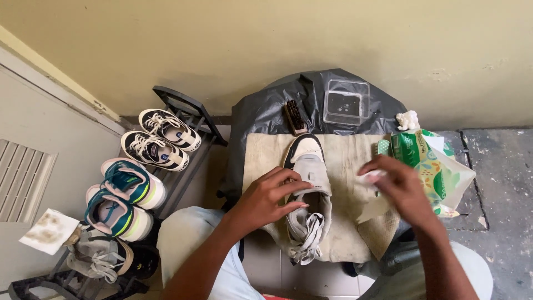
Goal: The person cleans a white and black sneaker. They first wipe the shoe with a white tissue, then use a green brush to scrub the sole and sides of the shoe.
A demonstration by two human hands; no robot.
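Observation:
A white sneaker (pixel 308 166) with a black edge lies on a beige cloth (pixel 261 155), its toe pointing away and its laces (pixel 306 239) loose at the near end. My left hand (pixel 266 197) grips the sneaker's side by the opening. To the right, my right hand (pixel 400 186) is closed on a white tissue (pixel 371 176), just beside a green tissue pack (pixel 430 164).
A dark brush (pixel 294 116) and a clear plastic tub (pixel 347 103) sit on a black plastic sheet (pixel 261 111) behind the cloth. A crumpled tissue (pixel 408 119) lies at right. A black shoe rack (pixel 183 144) with several sneakers stands at left, against the wall.

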